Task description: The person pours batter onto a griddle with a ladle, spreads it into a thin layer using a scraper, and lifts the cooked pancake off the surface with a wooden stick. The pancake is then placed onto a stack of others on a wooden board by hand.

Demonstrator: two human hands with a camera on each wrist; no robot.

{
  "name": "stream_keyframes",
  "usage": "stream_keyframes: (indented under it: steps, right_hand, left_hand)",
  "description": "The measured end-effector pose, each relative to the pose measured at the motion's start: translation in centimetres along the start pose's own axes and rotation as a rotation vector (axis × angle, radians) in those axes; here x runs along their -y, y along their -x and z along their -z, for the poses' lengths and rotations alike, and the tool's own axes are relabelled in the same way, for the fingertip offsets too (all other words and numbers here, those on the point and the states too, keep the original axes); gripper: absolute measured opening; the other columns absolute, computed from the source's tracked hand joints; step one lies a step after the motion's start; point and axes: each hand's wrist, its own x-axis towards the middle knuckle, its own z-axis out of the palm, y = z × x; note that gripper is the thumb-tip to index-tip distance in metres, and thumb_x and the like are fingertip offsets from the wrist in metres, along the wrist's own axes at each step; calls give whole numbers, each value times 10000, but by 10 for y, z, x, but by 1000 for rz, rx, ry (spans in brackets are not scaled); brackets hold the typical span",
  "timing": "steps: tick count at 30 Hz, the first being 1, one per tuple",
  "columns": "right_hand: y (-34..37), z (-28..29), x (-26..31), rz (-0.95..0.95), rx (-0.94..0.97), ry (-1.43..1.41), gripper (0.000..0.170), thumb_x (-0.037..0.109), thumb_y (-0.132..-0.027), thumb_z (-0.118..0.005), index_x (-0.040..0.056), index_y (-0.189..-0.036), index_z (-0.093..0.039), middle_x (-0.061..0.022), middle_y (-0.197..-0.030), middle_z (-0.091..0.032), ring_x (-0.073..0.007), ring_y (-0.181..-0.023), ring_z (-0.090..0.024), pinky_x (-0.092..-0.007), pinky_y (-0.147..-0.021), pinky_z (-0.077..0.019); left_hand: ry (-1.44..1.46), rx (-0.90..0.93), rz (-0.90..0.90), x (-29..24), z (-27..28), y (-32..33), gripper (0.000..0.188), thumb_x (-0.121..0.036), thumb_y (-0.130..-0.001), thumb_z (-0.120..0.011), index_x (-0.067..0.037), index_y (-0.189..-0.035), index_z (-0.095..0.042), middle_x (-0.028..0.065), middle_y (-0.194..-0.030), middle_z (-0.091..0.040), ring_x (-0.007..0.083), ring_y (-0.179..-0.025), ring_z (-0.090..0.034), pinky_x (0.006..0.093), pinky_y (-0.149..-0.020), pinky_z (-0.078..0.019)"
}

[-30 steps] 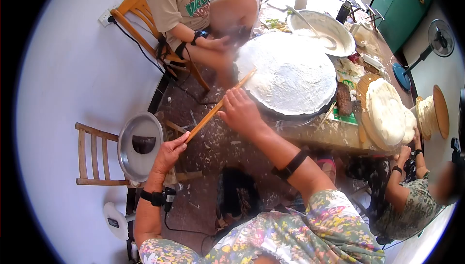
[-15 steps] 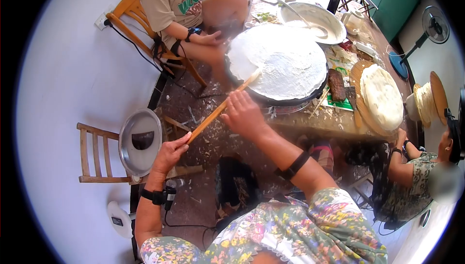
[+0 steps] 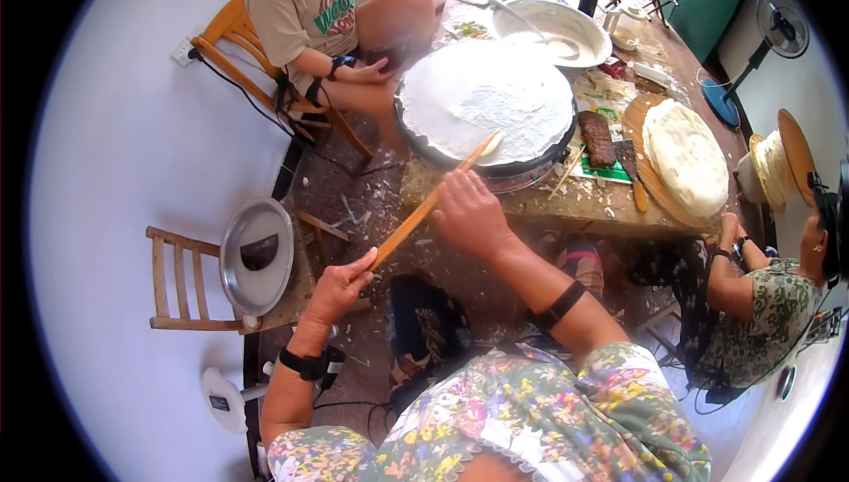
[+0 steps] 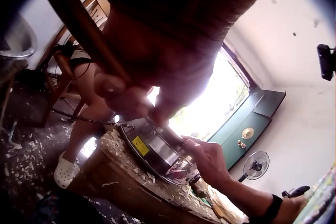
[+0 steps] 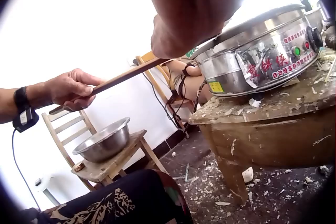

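Observation:
A long wooden spatula (image 3: 411, 233) runs slantwise from my left hand toward the griddle. My left hand (image 3: 340, 287) grips its near end, thumb along the wood. Farther up, my right hand (image 3: 473, 217) holds it with the fingers laid over the shaft. The spatula's far tip touches the near edge of a wide, white sheet of batter (image 3: 486, 97), where a small pale lump shows at the tip. This sheet covers almost the whole round electric griddle (image 5: 226, 71), whose dark rim shows around it. In the left wrist view, my left hand (image 4: 152, 71) is dark against the window.
Behind the griddle stands a large basin (image 3: 579, 35) with a ladle. A dark brown block (image 3: 597, 139), a scraper (image 3: 631, 172) and a board of stacked flatbreads (image 3: 685, 159) lie right of it. One person sits at the left, another at the right. A metal bowl (image 3: 256, 292) rests on a chair.
The spatula's tip has travelled along the sheet's edge from the left side to the near side, both hands moving right with it. The person at right has drawn a hand back from the flatbreads.

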Motion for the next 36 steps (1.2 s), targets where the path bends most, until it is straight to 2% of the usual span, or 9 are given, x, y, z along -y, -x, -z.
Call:
stream_keyframes:
  steps: [7, 8, 12, 15, 19, 20, 25, 29, 36]
  right_hand:
    - [21, 14, -9, 19, -19, -7, 485, 348, -918, -505, -84, -1105, -620, -248, -1203, -601, -371, -1197, -535, -466, -1081, -356]
    - [21, 16, -7, 29, -10, 7, 486, 351, -915, -508, -86, -1093, -625, -248, -1189, -607, -372, -1188, -541, -466, -1078, -360]
    - [24, 36, 3, 55, 124, 13, 506, 379, -897, -537, -94, -1045, -643, -248, -1141, -627, -371, -1152, -561, -462, -1067, -369]
    - [24, 54, 12, 62, 211, -52, 527, 403, -883, -559, -97, -1023, -652, -252, -1124, -630, -372, -1125, -573, -460, -1062, -372]
    - [17, 63, 8, 115, -214, -28, 356, 278, -706, -710, -42, -839, -628, -202, -1082, -607, -354, -1106, -559, -436, -1015, -430]
    - [20, 60, -1, 49, -29, 21, 492, 377, -901, -557, -63, -1107, -640, -220, -1239, -595, -323, -1267, -493, -445, -1115, -316]
    - [33, 26, -40, -42, -4, 116, 512, 381, -906, -561, -40, -1195, -595, -207, -1318, -543, -317, -1300, -456, -435, -1125, -298]
    - [31, 13, -45, -83, -72, 55, 541, 408, -912, -549, -38, -1216, -580, -211, -1325, -535, -316, -1310, -445, -431, -1131, -288]
    - [28, 20, -26, 18, -80, -50, 506, 355, -856, -596, -54, -1153, -599, -206, -1256, -572, -326, -1260, -484, -448, -1121, -303]
  left_hand:
    - [203, -42, -70, 12, -44, 18, 401, -75, -891, -610, -47, -1288, -565, 100, -1123, -689, 113, -920, -652, 231, -816, -487]
    - [308, 24, 88, 1, -44, 25, 411, -76, -901, -606, -52, -1310, -562, -2, -874, -650, 67, -669, -558, 213, -628, -462]
    - [913, 143, 432, -26, -58, 52, 485, -94, -905, -598, -30, -1373, -488, -79, -683, -426, 34, -533, -376, 174, -464, -301]
    - [1174, 166, 521, -38, -73, 71, 499, -135, -922, -577, -22, -1392, -454, -72, -673, -441, 29, -516, -374, 160, -433, -287]
    - [1206, 123, 455, -56, -82, 67, 495, -152, -931, -557, -35, -1399, -447, -55, -661, -454, 21, -504, -374, 154, -410, -280]
    - [1085, 108, 429, -63, -83, 59, 478, -151, -932, -555, -37, -1387, -464, -54, -660, -455, 18, -502, -371, 151, -410, -277]
    - [573, 18, 285, -66, -91, 14, 403, -141, -943, -536, -23, -1328, -535, -56, -673, -534, 36, -545, -466, 199, -446, -367]
    - [-365, -282, -50, -62, -97, 8, 413, -173, -899, -595, -64, -1297, -565, 134, -799, -673, 326, -755, -647, 409, -686, -497]
    - [-303, -400, 1, -59, -112, 40, 377, -177, -851, -634, -53, -1206, -600, 202, -887, -665, 376, -774, -644, 420, -678, -502]
